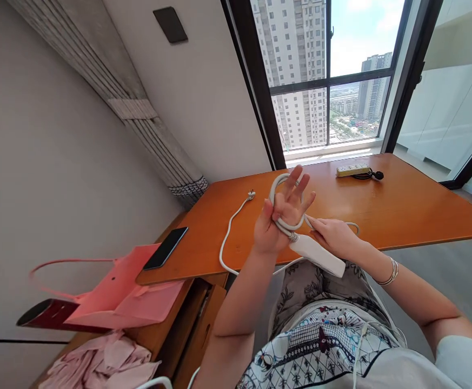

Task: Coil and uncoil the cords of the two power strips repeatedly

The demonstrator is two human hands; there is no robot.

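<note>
A white power cord (273, 190) is wound in loops around my left hand (282, 219), which is raised over the near table edge with several fingers stretched up. One finger bends inward by the cord. From the loops hangs a slim white power strip (319, 254), slanting down over my lap, its cord end close to the left palm. My right hand (333, 235) pinches a stretch of the cord just right of the loops; its fingertips are partly hidden. Further left, a white plug (251, 195) lies on the table, its cord curving down over the front edge.
The orange-brown wooden table (219, 208) bears a black phone (165, 248) at left and a yellowish power strip (352, 170) with black cord at the back right. Beside it are a pink bag (126, 294) and pink cloth (101, 363). A window (327, 84) stands behind.
</note>
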